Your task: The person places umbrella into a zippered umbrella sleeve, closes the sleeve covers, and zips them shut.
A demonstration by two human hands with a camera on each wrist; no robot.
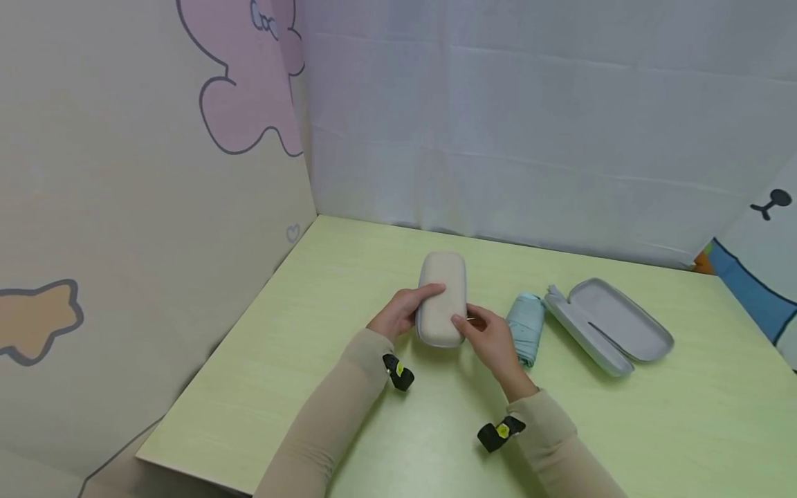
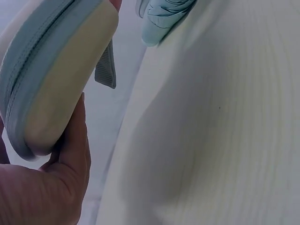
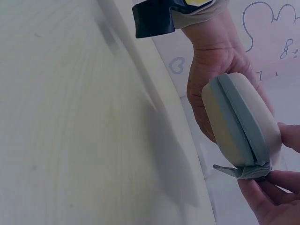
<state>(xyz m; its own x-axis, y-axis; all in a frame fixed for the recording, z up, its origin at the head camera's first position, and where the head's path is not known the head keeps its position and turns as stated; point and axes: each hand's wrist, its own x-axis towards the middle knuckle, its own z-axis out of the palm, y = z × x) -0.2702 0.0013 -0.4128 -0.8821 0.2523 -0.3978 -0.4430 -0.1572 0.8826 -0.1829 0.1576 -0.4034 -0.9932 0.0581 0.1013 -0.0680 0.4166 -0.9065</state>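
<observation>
A cream zip-up case (image 1: 443, 304) with a grey-blue band round its side is held over the table between both hands. My left hand (image 1: 400, 312) grips its left side, thumb lying across the top. From the right, my right hand (image 1: 493, 340) pinches the near right corner, with the thumb on the top face and fingers beneath. In the right wrist view, a dark seam runs along the band of the case (image 3: 246, 124). A short ribbed fabric tab (image 3: 253, 171) sticks out at its end, right at the right fingertips (image 3: 257, 199).
Right of the hands, a teal rolled fabric bundle (image 1: 526, 328) lies on the pale green table (image 1: 299, 387). Beside it an open grey hard case (image 1: 623, 321) shows its hollow inside. A wall (image 1: 156, 207) borders the table's left side, and a white sheet (image 1: 529, 124) hangs behind.
</observation>
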